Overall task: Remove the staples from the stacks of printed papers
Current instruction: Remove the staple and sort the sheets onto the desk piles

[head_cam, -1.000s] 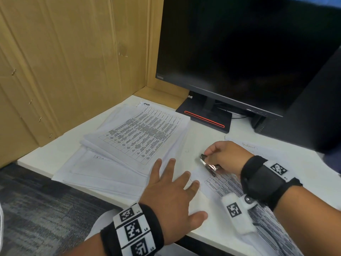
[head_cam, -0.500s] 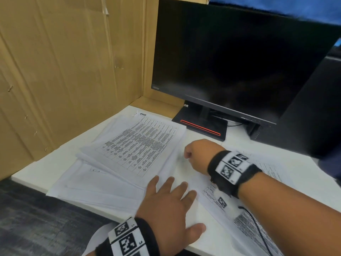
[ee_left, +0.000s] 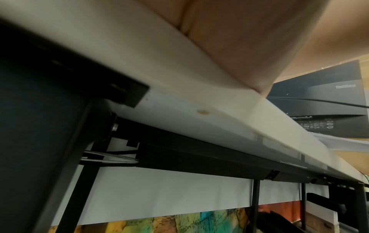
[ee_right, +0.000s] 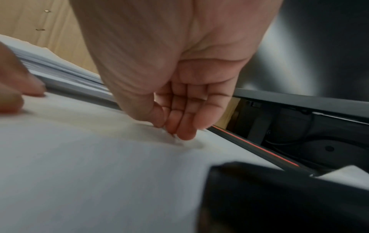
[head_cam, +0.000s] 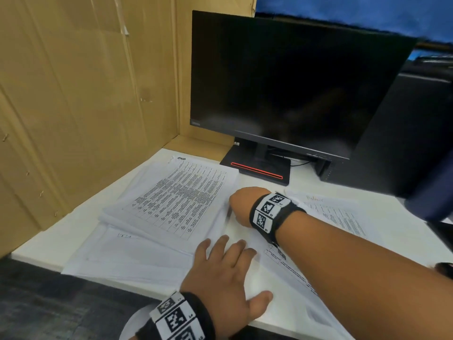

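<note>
Right wrist view: the right hand has thumb and fingertips bunched together, pressed down on a white sheet; whether they pinch a staple I cannot tell. The left hand lies flat, fingers spread, on the same sheet at the table's near edge. A printed stack sits toward the far left corner.

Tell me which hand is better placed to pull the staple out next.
The right hand: its fingertips already pinch at the sheet's far corner, probably at the staple. The left hand lies flat, holding that sheet down.
</note>
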Demonstrator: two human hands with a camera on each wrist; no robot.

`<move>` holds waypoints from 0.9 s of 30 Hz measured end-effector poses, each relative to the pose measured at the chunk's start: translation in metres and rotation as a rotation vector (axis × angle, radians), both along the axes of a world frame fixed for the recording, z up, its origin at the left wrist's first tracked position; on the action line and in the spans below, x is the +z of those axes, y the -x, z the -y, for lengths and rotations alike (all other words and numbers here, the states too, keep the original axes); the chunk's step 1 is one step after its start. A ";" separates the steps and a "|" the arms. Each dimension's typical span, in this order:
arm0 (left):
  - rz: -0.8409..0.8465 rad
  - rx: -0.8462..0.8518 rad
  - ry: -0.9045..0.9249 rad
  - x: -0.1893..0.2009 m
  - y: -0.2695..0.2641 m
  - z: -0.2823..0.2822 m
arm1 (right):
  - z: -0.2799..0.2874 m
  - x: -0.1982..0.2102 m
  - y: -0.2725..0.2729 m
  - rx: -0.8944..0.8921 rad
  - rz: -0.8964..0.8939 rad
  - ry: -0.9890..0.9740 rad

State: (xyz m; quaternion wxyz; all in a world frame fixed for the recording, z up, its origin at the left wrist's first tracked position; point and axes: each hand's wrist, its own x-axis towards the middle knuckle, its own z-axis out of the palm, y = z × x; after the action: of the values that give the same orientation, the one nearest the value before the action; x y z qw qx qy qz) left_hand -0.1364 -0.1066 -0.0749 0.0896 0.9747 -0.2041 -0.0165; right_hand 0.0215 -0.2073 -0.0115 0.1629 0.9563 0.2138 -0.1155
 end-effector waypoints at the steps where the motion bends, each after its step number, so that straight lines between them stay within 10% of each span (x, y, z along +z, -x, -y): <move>1: -0.004 -0.004 -0.026 0.001 0.000 0.000 | 0.000 0.000 0.000 -0.016 -0.004 -0.012; 27: 0.118 -0.029 0.144 0.001 0.002 -0.006 | -0.005 0.001 0.021 -0.027 0.032 -0.091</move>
State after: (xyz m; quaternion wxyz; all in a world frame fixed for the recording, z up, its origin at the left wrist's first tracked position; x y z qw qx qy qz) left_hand -0.1385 -0.1002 -0.0740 0.1468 0.9620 -0.2239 0.0543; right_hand 0.0000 -0.2024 -0.0106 0.1210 0.9673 0.2030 -0.0924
